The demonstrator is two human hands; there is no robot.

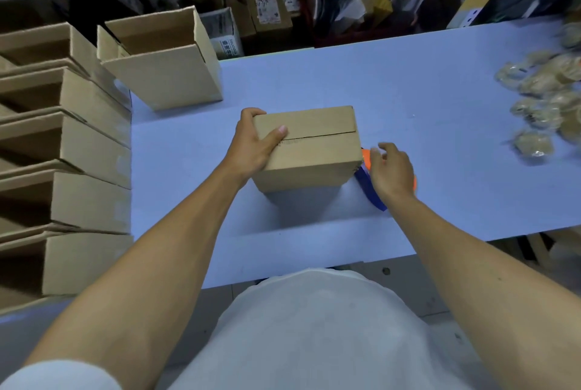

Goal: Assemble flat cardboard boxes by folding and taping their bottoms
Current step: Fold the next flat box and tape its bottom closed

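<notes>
While left hand (254, 144) grips the box (309, 150), right hand (391, 171) hovers, fingers loosely spread.

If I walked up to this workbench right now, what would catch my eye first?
First, the cardboard box in the middle of the blue table, its flaps folded shut with the seam on top, gripped at its left end by the left hand. Just right of it, the right hand hovers over an orange and blue tape dispenser. Along the left edge stands a stack of open boxes.
</notes>
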